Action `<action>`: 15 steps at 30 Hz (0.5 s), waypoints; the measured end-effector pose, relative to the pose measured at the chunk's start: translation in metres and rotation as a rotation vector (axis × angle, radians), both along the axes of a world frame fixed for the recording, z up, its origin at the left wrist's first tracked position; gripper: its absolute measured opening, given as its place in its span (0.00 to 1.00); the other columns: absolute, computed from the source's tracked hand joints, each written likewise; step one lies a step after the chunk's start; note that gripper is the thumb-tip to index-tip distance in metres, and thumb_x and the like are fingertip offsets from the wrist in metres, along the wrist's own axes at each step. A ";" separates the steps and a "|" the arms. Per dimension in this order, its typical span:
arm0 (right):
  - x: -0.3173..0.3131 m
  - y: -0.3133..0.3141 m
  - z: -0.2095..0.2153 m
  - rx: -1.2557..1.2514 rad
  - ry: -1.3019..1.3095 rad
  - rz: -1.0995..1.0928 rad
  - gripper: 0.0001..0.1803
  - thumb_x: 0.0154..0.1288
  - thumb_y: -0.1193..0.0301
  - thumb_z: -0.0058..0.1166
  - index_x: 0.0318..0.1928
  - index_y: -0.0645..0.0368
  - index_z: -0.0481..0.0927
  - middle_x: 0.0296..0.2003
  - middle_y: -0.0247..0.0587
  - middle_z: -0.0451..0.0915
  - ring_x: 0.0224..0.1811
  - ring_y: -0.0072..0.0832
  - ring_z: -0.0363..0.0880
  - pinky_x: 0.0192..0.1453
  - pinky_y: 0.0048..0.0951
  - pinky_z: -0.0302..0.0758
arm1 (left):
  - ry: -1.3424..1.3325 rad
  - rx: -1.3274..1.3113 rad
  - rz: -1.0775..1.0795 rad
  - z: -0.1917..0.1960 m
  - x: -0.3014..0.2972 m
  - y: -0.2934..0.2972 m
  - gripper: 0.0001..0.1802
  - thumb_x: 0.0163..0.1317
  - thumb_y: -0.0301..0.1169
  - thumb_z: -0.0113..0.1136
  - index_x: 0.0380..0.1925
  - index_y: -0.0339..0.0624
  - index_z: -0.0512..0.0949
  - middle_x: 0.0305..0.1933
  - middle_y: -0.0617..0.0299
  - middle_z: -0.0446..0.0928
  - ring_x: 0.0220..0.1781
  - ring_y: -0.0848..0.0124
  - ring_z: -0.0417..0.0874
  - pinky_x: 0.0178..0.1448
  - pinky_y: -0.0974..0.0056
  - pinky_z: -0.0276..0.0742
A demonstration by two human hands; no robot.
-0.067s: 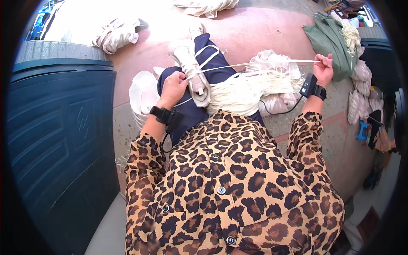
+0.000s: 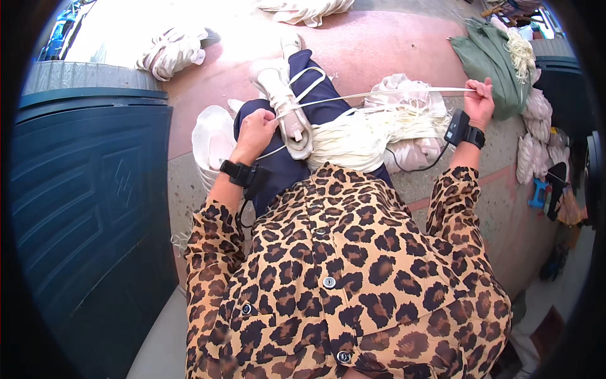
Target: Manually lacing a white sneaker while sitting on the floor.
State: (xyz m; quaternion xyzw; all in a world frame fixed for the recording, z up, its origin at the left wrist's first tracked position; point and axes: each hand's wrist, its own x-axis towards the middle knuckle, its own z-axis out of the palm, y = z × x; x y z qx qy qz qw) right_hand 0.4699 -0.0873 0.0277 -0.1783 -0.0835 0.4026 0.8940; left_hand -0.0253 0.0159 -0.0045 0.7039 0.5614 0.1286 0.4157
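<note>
Shoe [image 2: 290, 121] beside left hand [image 2: 255, 134]

Lace [image 2: 442, 90] and shoe [image 2: 284, 100] are cream, trousers [image 2: 281, 183] navy, shirt [image 2: 372, 271] tan leopard print.

- Flat shoelace [image 2: 435, 90]: woven cloth, matt.
- Sneaker [image 2: 273, 85]: pale cloth-look upper, matt.
- Lace bundle [image 2: 353, 136], right of it: soft cloth strands, matt.
- Trousers [image 2: 284, 183]: dark cloth, smooth, matt.
- Leopard-print shirt [image 2: 385, 252]: thin, smooth cloth; near button [image 2: 329, 282] glossy, metal-look rim.
- Right wrist module [image 2: 456, 126]: black plastic-look casing.
- Left door [image 2: 95, 170]: painted, metal-look, embossed, slight sheen.
- Green sack [image 2: 495, 69], far right: creased cloth, matt.
- Floor [image 2: 379, 44]: smooth-looking pink far, rougher speckled grey near.
</note>
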 end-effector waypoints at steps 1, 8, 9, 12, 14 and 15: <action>-0.008 0.005 0.003 -0.111 -0.075 0.056 0.08 0.66 0.71 0.38 0.38 0.62 0.71 0.13 0.25 0.56 0.18 0.20 0.56 0.35 0.26 0.61 | -0.063 -0.175 0.034 0.002 -0.008 0.001 0.10 0.52 0.30 0.57 0.30 0.33 0.75 0.22 0.57 0.77 0.25 0.69 0.77 0.31 0.68 0.71; -0.099 0.059 -0.007 -0.802 -0.818 0.350 0.12 0.59 0.64 0.52 0.38 0.58 0.76 0.15 0.23 0.60 0.17 0.11 0.56 0.23 0.21 0.61 | -0.495 -0.793 0.272 0.028 -0.028 0.002 0.09 0.58 0.27 0.52 0.40 0.40 0.71 0.21 0.68 0.73 0.18 0.83 0.70 0.23 0.77 0.67; -0.128 0.071 -0.002 -0.856 -0.992 0.438 0.11 0.57 0.64 0.53 0.37 0.58 0.77 0.17 0.24 0.65 0.19 0.11 0.60 0.24 0.21 0.63 | -0.463 -0.830 0.291 0.026 -0.029 0.000 0.09 0.58 0.26 0.52 0.39 0.40 0.71 0.20 0.68 0.72 0.16 0.83 0.69 0.19 0.78 0.64; -0.206 0.106 -0.010 -0.712 -1.665 0.551 0.12 0.53 0.64 0.53 0.34 0.58 0.80 0.27 0.40 0.79 0.28 0.28 0.76 0.34 0.27 0.72 | -0.372 -0.844 0.289 0.023 -0.019 -0.007 0.10 0.55 0.25 0.54 0.38 0.40 0.70 0.18 0.70 0.70 0.11 0.83 0.66 0.11 0.78 0.56; -0.253 0.118 -0.012 -0.561 -1.942 0.615 0.12 0.52 0.66 0.51 0.38 0.55 0.79 0.32 0.50 0.79 0.37 0.41 0.78 0.42 0.36 0.73 | -0.303 -0.632 0.205 0.029 -0.007 -0.015 0.13 0.54 0.26 0.56 0.40 0.40 0.70 0.16 0.70 0.69 0.11 0.84 0.66 0.11 0.79 0.55; -0.267 0.125 -0.021 -0.523 -2.105 0.578 0.14 0.50 0.70 0.49 0.40 0.54 0.78 0.32 0.50 0.79 0.37 0.42 0.78 0.41 0.38 0.73 | -0.300 -0.501 0.139 0.038 0.001 -0.019 0.13 0.55 0.26 0.55 0.41 0.41 0.71 0.15 0.73 0.66 0.11 0.86 0.63 0.11 0.80 0.53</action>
